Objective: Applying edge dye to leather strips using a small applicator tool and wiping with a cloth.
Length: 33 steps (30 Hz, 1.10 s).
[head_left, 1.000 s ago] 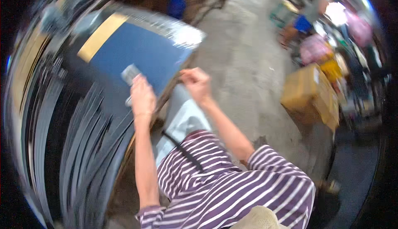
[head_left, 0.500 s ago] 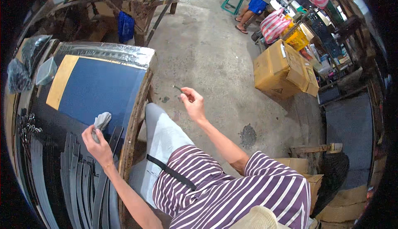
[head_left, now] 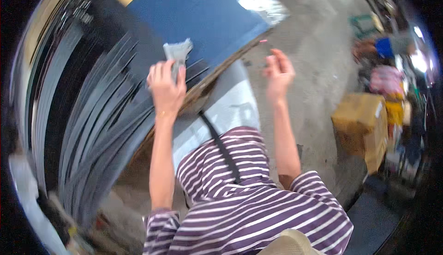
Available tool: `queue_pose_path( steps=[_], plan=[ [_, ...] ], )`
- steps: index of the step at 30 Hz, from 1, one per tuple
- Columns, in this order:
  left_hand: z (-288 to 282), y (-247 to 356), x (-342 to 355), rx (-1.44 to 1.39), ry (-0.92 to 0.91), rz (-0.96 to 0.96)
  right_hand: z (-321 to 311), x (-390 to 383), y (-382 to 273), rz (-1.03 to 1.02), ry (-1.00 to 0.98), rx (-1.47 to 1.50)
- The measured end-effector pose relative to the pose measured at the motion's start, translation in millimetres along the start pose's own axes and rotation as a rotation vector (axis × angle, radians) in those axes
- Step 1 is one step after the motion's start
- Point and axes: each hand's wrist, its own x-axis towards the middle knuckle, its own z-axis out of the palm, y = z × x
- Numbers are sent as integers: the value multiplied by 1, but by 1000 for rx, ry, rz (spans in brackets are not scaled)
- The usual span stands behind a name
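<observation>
My left hand (head_left: 167, 86) is closed round a crumpled light grey cloth (head_left: 178, 51), whose free end sticks up past the fingers. It is over the table's near part, beside the blue sheet (head_left: 198, 15) and the ends of long dark flat strips (head_left: 99, 88). Off the table's right edge, above the floor, my right hand (head_left: 279, 72) pinches a short thin stick-like piece (head_left: 264, 41). Motion smears that piece, so its kind does not show; its far tip looks pinkish.
Silvery wrapping (head_left: 263, 1) covers the table's far corner. On the right stand a cardboard box (head_left: 360, 116) and a pink striped bag (head_left: 387, 79). Farther back a person in blue shorts (head_left: 384, 47) is near a green stool (head_left: 362, 24). A pale blurred shape (head_left: 23, 176) shows at lower left.
The view has swung left, so the table and strips fill more of it. Both hands now appear higher and farther right in the picture, with the cloth and the thin piece still held.
</observation>
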Motion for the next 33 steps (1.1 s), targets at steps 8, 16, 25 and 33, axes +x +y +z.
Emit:
queue_pose_path(
  steps=[8,16,25,33],
  plan=[
    [5,-8,-5,394,110,155,-14,-10,23,51,-28,63],
    [1,1,-4,210,-218,278,-30,5,16,-23,36,82],
    [8,2,-2,227,-185,297,-15,11,11,-31,-15,119],
    [7,4,-3,220,-187,298,-1,11,1,-33,-82,122]
  ],
)
